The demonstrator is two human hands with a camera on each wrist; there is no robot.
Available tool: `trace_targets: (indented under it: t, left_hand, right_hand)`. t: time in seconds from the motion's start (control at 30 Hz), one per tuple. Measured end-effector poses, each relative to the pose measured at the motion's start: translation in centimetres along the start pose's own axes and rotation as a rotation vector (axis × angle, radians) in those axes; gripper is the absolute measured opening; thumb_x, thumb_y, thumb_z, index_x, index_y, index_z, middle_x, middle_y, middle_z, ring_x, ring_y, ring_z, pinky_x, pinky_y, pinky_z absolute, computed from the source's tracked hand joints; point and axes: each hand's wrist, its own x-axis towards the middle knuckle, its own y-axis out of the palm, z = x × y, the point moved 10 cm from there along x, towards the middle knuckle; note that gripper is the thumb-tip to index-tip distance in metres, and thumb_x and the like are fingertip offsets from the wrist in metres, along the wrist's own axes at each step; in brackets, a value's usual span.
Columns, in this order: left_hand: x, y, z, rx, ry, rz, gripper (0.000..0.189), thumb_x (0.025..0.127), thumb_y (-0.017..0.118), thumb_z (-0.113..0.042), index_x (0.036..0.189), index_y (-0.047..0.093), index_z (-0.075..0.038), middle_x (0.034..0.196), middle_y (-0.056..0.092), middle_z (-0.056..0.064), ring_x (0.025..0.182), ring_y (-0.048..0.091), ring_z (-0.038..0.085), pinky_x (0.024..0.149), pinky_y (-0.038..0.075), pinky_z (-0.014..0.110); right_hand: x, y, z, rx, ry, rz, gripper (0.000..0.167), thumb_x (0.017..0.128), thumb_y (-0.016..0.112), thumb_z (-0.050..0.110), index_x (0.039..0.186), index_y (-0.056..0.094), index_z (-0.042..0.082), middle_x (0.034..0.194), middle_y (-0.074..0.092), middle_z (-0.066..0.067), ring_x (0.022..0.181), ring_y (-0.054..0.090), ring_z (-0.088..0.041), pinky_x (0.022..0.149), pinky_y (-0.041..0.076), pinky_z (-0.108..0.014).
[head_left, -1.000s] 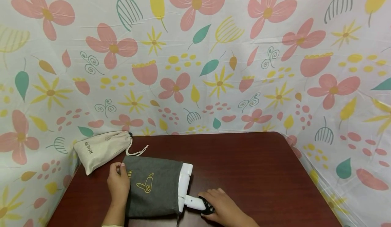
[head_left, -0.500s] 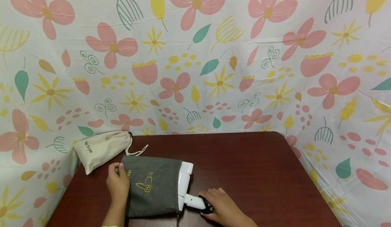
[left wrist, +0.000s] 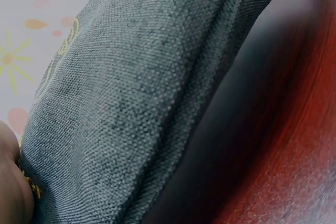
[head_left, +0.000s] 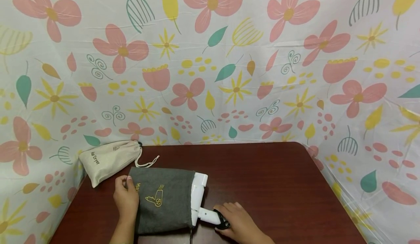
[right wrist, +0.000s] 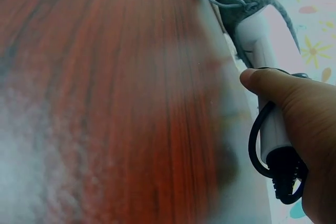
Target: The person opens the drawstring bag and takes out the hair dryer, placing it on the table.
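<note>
A dark grey drawstring bag with a yellow hair dryer drawing lies on its side, its mouth facing right. Out of that mouth sticks a white hair dryer, its front part hidden inside the cloth. My left hand pinches the bag's closed end between thumb and curled fingers; the left wrist view is filled by grey cloth. With my right hand I grip the dryer's handle near its end, together with the black power cord looped around it.
A beige drawstring bag printed with hair dryer lettering lies at the table's back left, its white cord trailing right. The dark red wooden table meets a flower-patterned curtain at its back and sides.
The grey bag's closed end has shifted slightly left with my left hand. My right hand keeps its grip on the hair dryer's handle, almost still.
</note>
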Motion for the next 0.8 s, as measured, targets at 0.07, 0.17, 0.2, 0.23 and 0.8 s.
trace_targets:
  t: [0.07,0.17,0.2,0.23,0.8]
  left_hand:
    - [0.0,0.0,0.0,-0.003,-0.003,-0.004,0.026,0.108,0.046,-0.024,0.114,0.057,-0.002,0.084,0.056,0.012,0.067,0.046,0.020,0.063,0.037,0.034]
    - [-0.1,-0.2,0.1,-0.003,-0.004,-0.015,0.026,0.108,0.047,-0.025,0.114,0.057,-0.003,0.083,0.055,0.011,0.066,0.046,0.019,0.062,0.036,0.032]
    - [-0.1,-0.2,0.0,-0.004,-0.004,-0.018,0.026,0.107,0.047,-0.026,0.114,0.058,-0.003,0.083,0.055,0.010,0.065,0.046,0.018,0.062,0.036,0.031]
    - [-0.1,-0.2,0.1,-0.006,-0.006,-0.017,0.026,0.107,0.047,-0.027,0.114,0.058,-0.004,0.083,0.056,0.010,0.065,0.046,0.016,0.061,0.036,0.029]
    - [-1.7,1.1,0.2,-0.026,-0.101,0.215,0.049,0.107,0.039,-0.051,0.115,0.061,-0.007,0.083,0.052,0.007,0.075,0.049,0.019,0.067,0.039,0.033]
  right_hand:
    - [-0.1,0.1,-0.1,0.008,0.013,0.010,0.059,0.080,0.083,0.048,0.128,0.063,0.019,0.100,0.063,0.012,0.087,0.056,-0.004,0.078,0.043,-0.028]
    - [-0.1,0.1,-0.2,0.015,0.021,0.019,0.059,0.081,0.082,0.048,0.128,0.062,0.019,0.101,0.062,0.012,0.087,0.056,-0.004,0.077,0.042,-0.027]
    - [-0.1,0.1,-0.2,0.014,0.021,0.016,0.059,0.081,0.083,0.048,0.128,0.063,0.019,0.101,0.062,0.012,0.087,0.056,-0.004,0.077,0.042,-0.027]
    - [-0.1,0.0,-0.2,0.012,0.020,0.010,0.059,0.080,0.084,0.047,0.128,0.063,0.019,0.101,0.062,0.012,0.087,0.056,-0.004,0.077,0.042,-0.027]
    - [-0.2,-2.2,-0.6,-0.027,0.009,-0.162,0.065,0.074,0.090,0.037,0.129,0.064,0.016,0.097,0.060,0.013,0.084,0.055,-0.003,0.081,0.041,-0.026]
